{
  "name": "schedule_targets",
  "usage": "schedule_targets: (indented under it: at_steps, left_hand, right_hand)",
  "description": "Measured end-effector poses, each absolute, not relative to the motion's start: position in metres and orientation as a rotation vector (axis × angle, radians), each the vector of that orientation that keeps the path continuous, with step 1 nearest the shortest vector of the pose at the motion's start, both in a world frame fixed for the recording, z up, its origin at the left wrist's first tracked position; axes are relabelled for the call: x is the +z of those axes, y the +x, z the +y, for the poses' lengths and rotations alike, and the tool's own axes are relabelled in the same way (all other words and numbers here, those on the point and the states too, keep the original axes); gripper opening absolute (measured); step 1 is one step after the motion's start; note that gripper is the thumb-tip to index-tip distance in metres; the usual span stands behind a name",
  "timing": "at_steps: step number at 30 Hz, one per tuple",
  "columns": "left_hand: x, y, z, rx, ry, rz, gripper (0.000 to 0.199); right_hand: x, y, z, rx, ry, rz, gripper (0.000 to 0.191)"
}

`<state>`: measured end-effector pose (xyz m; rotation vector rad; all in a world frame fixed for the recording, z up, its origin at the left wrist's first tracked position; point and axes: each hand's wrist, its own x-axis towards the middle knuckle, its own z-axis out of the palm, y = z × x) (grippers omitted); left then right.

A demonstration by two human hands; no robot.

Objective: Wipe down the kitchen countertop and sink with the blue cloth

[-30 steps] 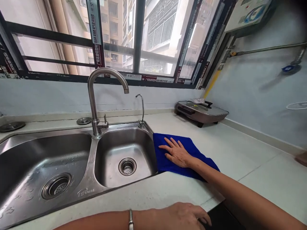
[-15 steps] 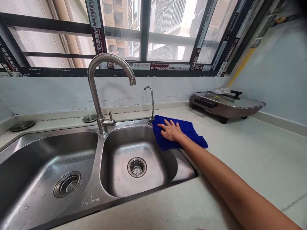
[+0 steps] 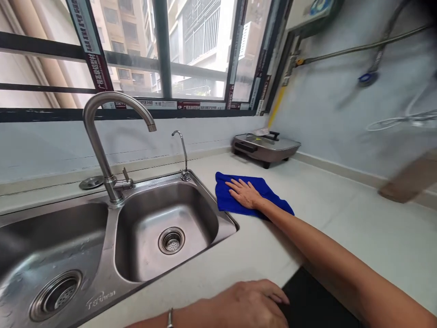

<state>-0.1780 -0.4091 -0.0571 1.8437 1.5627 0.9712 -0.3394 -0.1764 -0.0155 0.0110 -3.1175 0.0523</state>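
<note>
Droplets [image 3: 51, 257] dot the left basin [image 3: 64, 218]. The left hand [image 3: 252, 305] curls by the near counter [image 3: 198, 282] edge, grip unclear. Beyond it, the right hand [image 3: 245, 193] lies open on the blue cloth [image 3: 265, 187], right of the sink [image 3: 109, 255]; wiping seems under way, how much remains I cannot tell.

"高级铝型材" on the maroon window-frame sticker [image 3: 99, 73]
</note>
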Motion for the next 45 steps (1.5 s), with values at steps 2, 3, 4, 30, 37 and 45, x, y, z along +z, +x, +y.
schedule_targets:
  at_steps: [2, 3, 4, 30, 37, 45]
  left_hand:
    - [-0.053, -0.178, -0.409, 0.917, 2.003, 1.639, 0.024]
    - [-0.051, -0.177, -0.409, 0.888, 2.073, 1.672, 0.024]
    - [-0.050, -0.177, -0.410, 0.858, 2.134, 1.700, 0.024]
    - [0.004, -0.099, -0.525, 0.622, 1.124, 2.789, 0.063]
    - [0.016, -0.068, -0.562, 0.699, 0.858, 2.819, 0.070]
    - [0.017, -0.101, -0.511, 0.425, 1.088, 2.817, 0.066]
  right_hand:
    - [-0.017, -0.303, -0.151, 0.015, -0.022, -3.113, 0.059]
    - [-0.018, -0.284, -0.141, 0.000, -0.025, -3.110, 0.059]
    - [-0.018, -0.264, -0.134, -0.013, -0.022, -3.105, 0.059]
    - [-0.015, -0.114, -0.371, 0.021, 0.766, -3.014, 0.070]
    - [0.007, -0.123, -0.340, 0.954, 1.224, -2.760, 0.050]
    - [-0.007, -0.111, -0.163, 1.044, 0.305, -2.602, 0.044]
